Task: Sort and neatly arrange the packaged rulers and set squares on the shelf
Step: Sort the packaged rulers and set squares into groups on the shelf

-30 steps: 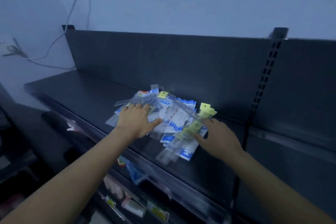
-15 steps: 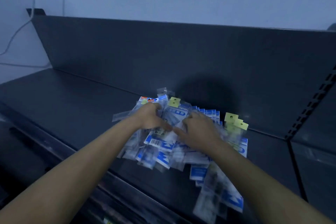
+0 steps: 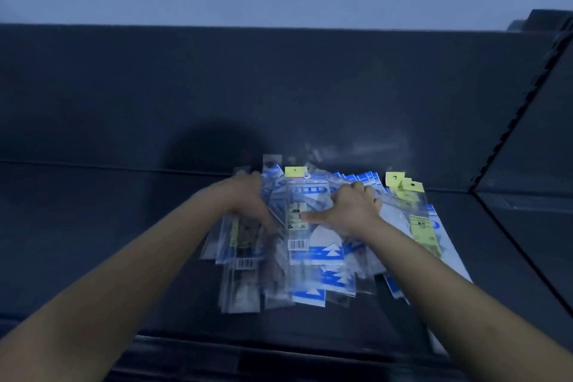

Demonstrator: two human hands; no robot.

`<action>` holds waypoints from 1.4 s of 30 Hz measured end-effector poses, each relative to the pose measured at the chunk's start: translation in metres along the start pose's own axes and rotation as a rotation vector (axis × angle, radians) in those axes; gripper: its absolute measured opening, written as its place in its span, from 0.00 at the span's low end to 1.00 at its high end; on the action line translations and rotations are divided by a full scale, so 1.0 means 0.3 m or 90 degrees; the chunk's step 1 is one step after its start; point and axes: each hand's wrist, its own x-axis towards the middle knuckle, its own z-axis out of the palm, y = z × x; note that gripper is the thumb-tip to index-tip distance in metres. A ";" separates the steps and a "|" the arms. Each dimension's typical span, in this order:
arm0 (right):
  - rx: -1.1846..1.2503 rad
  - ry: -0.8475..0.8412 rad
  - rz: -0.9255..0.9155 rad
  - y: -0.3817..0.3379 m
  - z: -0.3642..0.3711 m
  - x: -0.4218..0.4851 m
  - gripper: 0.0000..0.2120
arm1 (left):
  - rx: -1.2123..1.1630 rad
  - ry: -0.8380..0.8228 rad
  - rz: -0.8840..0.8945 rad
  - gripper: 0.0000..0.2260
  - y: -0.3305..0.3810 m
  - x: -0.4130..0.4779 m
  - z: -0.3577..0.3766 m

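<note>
Two hands are engaged. Packaged rulers and set squares [image 3: 322, 270] lie in one loose, overlapping heap on the dark shelf [image 3: 93, 226], with their far ends close to the back panel [image 3: 217, 87]. My left hand [image 3: 248, 200] is at the heap's left side, fingers curled round the upper ends of the narrow packets there, holding them. My right hand [image 3: 353, 208] rests on the middle of the heap, fingers bent onto the plastic and thumb stretched left across a barcoded packet [image 3: 298, 226]. Whether it grips or merely presses, I cannot tell. Yellow hang tags [image 3: 403, 186] project at the right rear. Blur softens the near packet ends.
</note>
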 end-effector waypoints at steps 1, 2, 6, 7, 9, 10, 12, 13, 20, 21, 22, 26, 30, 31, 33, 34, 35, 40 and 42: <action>0.022 -0.006 0.016 -0.003 -0.002 0.000 0.31 | 0.037 0.024 0.033 0.42 -0.006 0.002 0.004; 0.042 -0.006 0.028 -0.006 -0.003 0.002 0.28 | 0.033 0.041 0.087 0.44 -0.009 0.007 0.010; 0.148 0.030 0.041 -0.014 -0.007 -0.003 0.26 | -0.021 0.015 0.244 0.43 0.007 0.015 0.031; 0.184 0.033 0.039 -0.015 -0.004 -0.006 0.24 | -0.024 0.008 0.267 0.42 0.014 0.017 0.035; 0.292 0.025 0.011 -0.016 -0.001 -0.015 0.14 | -0.027 0.003 0.304 0.39 0.028 0.021 0.036; 0.362 0.022 -0.008 -0.017 0.001 -0.019 0.10 | -0.018 0.009 0.319 0.38 0.032 0.027 0.034; 0.516 0.014 -0.023 -0.022 -0.006 -0.031 0.08 | 0.027 0.030 0.331 0.37 0.036 0.036 0.027; 0.582 0.001 -0.018 -0.024 -0.010 -0.035 0.09 | 0.049 0.044 0.331 0.37 0.037 0.037 0.024; 0.651 -0.074 -0.019 -0.006 -0.043 -0.044 0.22 | 0.075 0.173 0.368 0.25 -0.002 0.048 0.017; 0.649 -0.068 -0.029 0.002 -0.052 -0.043 0.22 | 0.072 0.184 0.374 0.22 -0.013 0.048 0.015; 0.648 -0.068 -0.039 0.015 -0.061 -0.038 0.22 | 0.072 0.196 0.382 0.20 -0.025 0.048 0.013; 0.595 -0.113 -0.062 0.080 -0.113 -0.016 0.22 | 0.053 0.215 0.430 0.07 -0.033 0.033 0.006; 0.525 -0.123 -0.036 0.185 -0.163 -0.018 0.13 | 0.074 0.212 0.468 0.10 0.035 0.037 0.014; 0.508 -0.119 -0.032 0.218 -0.177 -0.027 0.11 | 0.059 0.214 0.484 0.09 0.060 0.040 0.016; 0.472 -0.116 -0.028 0.292 -0.206 -0.052 0.10 | -0.008 0.210 0.499 0.06 0.121 0.045 0.018; 0.455 -0.117 -0.023 0.333 -0.221 -0.069 0.09 | -0.054 0.201 0.499 0.04 0.157 0.048 0.018; 0.451 -0.121 -0.013 0.380 -0.236 -0.086 0.09 | -0.101 0.188 0.496 0.04 0.199 0.052 0.019; 0.459 -0.099 -0.010 0.644 -0.328 -0.165 0.11 | -0.204 0.087 0.470 0.06 0.457 0.066 0.046; 0.443 -0.097 -0.023 0.764 -0.374 -0.189 0.11 | -0.208 0.066 0.458 0.07 0.580 0.072 0.072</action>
